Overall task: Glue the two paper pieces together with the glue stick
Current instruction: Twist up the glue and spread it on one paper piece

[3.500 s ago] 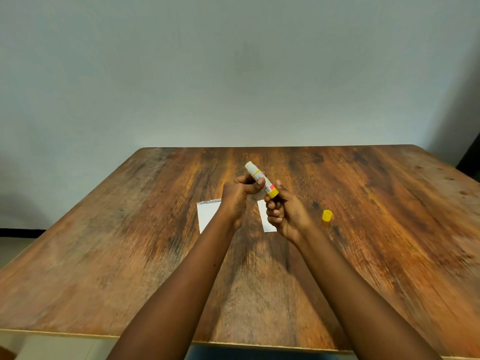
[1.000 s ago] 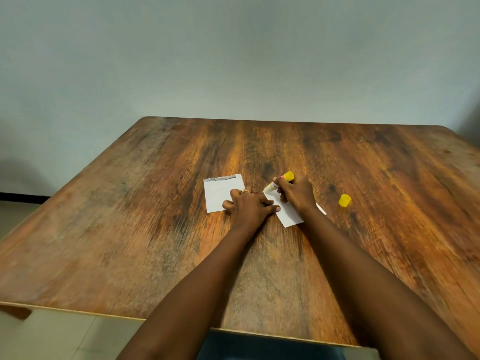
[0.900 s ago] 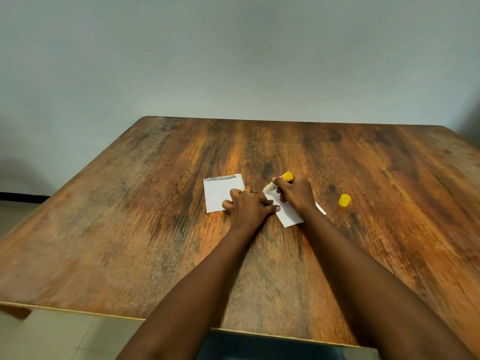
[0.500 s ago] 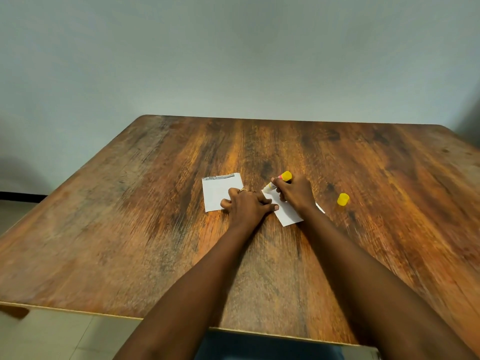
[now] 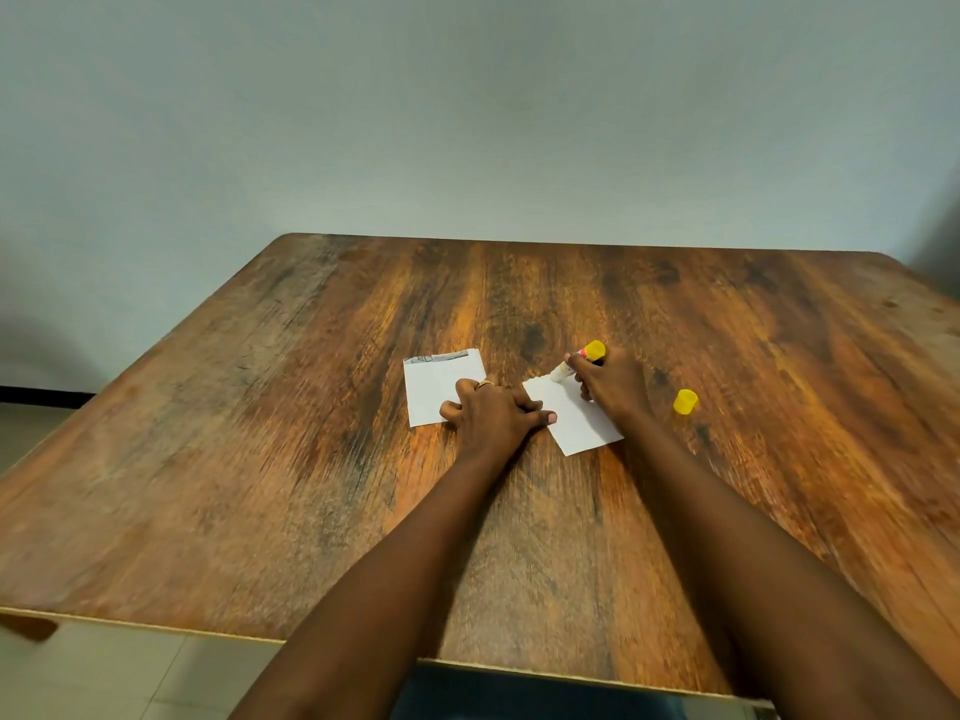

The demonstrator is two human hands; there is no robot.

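Two white paper pieces lie on the wooden table (image 5: 311, 459). The left paper (image 5: 434, 384) has a grey printed strip along its far edge. The right paper (image 5: 576, 420) lies tilted. My left hand (image 5: 491, 415) rests flat between them, its thumb pressing the right paper's near-left edge and its fingers over the left paper's corner. My right hand (image 5: 610, 384) grips the uncapped glue stick (image 5: 579, 360), white with a yellow end, its tip down on the right paper's far corner.
The yellow glue cap (image 5: 685, 401) stands on the table to the right of my right hand. A pale wall rises behind the table's far edge. The near table edge runs below my forearms.
3.5 s ago both hands held the glue stick in the air. Since then they came down onto the papers. Over the last second the glue tip shifted slightly along the right paper's far corner.
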